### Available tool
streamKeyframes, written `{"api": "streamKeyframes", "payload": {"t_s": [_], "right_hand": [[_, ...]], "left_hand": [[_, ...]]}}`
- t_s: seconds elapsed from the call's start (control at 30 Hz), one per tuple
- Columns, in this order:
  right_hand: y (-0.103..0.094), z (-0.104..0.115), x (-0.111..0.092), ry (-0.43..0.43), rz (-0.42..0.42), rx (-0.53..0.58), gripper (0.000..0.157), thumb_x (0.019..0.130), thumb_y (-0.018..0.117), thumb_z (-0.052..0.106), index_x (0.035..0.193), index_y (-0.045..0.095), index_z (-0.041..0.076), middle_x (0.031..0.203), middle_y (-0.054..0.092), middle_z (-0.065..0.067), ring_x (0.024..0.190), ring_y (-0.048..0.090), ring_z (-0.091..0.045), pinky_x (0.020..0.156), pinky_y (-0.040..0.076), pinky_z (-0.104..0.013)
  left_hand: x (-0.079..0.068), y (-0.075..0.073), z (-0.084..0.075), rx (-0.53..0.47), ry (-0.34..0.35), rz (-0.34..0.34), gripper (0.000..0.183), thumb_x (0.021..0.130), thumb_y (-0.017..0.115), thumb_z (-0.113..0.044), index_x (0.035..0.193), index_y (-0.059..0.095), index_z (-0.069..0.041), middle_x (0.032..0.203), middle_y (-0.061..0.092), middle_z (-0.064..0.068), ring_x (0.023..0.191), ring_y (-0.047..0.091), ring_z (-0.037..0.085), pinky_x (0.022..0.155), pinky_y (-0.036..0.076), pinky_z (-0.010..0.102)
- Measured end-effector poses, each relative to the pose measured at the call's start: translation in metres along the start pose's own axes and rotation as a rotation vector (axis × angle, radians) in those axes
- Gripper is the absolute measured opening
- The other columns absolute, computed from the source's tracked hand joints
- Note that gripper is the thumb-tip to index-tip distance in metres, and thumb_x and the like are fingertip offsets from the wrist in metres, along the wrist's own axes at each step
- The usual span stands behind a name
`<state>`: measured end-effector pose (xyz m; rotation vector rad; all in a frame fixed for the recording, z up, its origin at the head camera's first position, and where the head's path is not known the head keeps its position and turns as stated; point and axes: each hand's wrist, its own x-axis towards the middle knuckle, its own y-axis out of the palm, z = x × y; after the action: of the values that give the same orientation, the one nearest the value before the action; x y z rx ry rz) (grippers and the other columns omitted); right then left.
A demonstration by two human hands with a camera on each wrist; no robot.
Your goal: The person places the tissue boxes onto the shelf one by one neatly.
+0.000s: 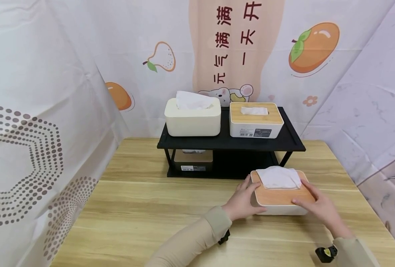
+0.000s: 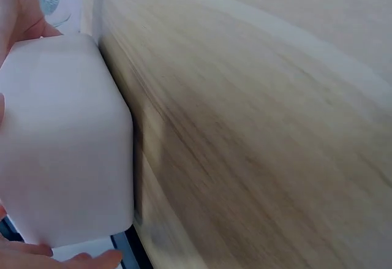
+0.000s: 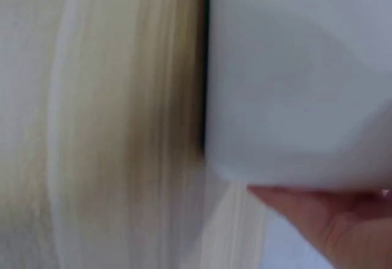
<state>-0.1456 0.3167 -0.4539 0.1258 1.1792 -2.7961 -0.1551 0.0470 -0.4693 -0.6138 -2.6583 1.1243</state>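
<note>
A tissue box [image 1: 281, 196] with a wood-look lid and white body is held between both hands, in front of the black rack's right side. A white tissue [image 1: 279, 177] spreads over its lid. My left hand [image 1: 242, 200] grips the left end, its thumb near the front lower corner. At the right end, my right hand [image 1: 322, 207] holds on, its thumb over the lid's front edge. The white side of the box fills much of both wrist views, close to the wooden tabletop [image 2: 257, 128]. Whether its base touches the wood, I cannot tell.
On the top shelf of the black rack [image 1: 231, 142] stand a cream tissue box [image 1: 194, 122] and a white one with a wooden lid [image 1: 255, 120]. Another tissue box [image 1: 193, 161] sits at the left of the lower shelf. Printed curtains [image 1: 144, 22] hang behind and beside the table.
</note>
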Motion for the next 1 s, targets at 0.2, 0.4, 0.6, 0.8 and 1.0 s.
{"api": "streamKeyframes", "payload": {"t_s": [0.2, 0.4, 0.6, 0.8, 1.0], "right_hand": [[0.006, -0.001, 0.001, -0.084, 0.028, -0.006, 0.097, 0.073, 0.079, 0.031, 0.149, 0.021, 0.012, 0.143, 0.025, -0.038, 0.124, 0.032, -0.057, 0.093, 0.032, -0.064], [0.012, -0.002, 0.003, -0.120, 0.014, -0.012, 0.100, 0.067, 0.082, 0.031, 0.148, 0.025, 0.012, 0.141, 0.029, -0.037, 0.124, 0.034, -0.056, 0.093, 0.034, -0.063], [0.018, 0.004, 0.003, -0.143, 0.000, 0.000, 0.096, 0.067, 0.083, 0.030, 0.145, 0.031, 0.008, 0.140, 0.032, -0.037, 0.124, 0.037, -0.052, 0.097, 0.041, -0.040], [0.025, 0.010, 0.002, -0.156, -0.031, 0.018, 0.092, 0.066, 0.083, 0.030, 0.143, 0.036, 0.010, 0.139, 0.035, -0.036, 0.123, 0.038, -0.051, 0.090, 0.036, -0.011], [0.028, 0.025, 0.005, -0.134, -0.070, 0.018, 0.094, 0.066, 0.083, 0.032, 0.144, 0.035, 0.015, 0.139, 0.038, -0.033, 0.125, 0.039, -0.047, 0.092, 0.039, -0.040]], "left_hand": [[-0.002, -0.005, 0.007, -0.095, 0.009, -0.038, 0.076, 0.076, 0.074, -0.040, 0.139, 0.037, -0.018, 0.155, 0.009, 0.019, 0.138, 0.029, 0.030, 0.107, 0.037, 0.034], [-0.007, -0.008, 0.009, -0.143, -0.017, -0.055, 0.075, 0.075, 0.075, -0.040, 0.138, 0.039, -0.017, 0.155, 0.009, 0.017, 0.138, 0.030, 0.027, 0.107, 0.037, 0.033], [-0.015, -0.011, 0.014, -0.163, -0.030, -0.087, 0.074, 0.074, 0.077, -0.037, 0.136, 0.044, -0.017, 0.155, 0.017, 0.012, 0.138, 0.031, 0.025, 0.106, 0.038, 0.033], [-0.023, -0.016, 0.018, -0.150, -0.018, -0.121, 0.072, 0.072, 0.079, -0.036, 0.134, 0.047, -0.016, 0.154, 0.018, 0.013, 0.135, 0.036, 0.025, 0.103, 0.041, 0.031], [-0.023, -0.029, 0.024, -0.145, 0.074, -0.181, 0.071, 0.072, 0.080, -0.031, 0.132, 0.049, -0.012, 0.153, 0.014, 0.020, 0.135, 0.034, 0.029, 0.104, 0.041, 0.031]]}}
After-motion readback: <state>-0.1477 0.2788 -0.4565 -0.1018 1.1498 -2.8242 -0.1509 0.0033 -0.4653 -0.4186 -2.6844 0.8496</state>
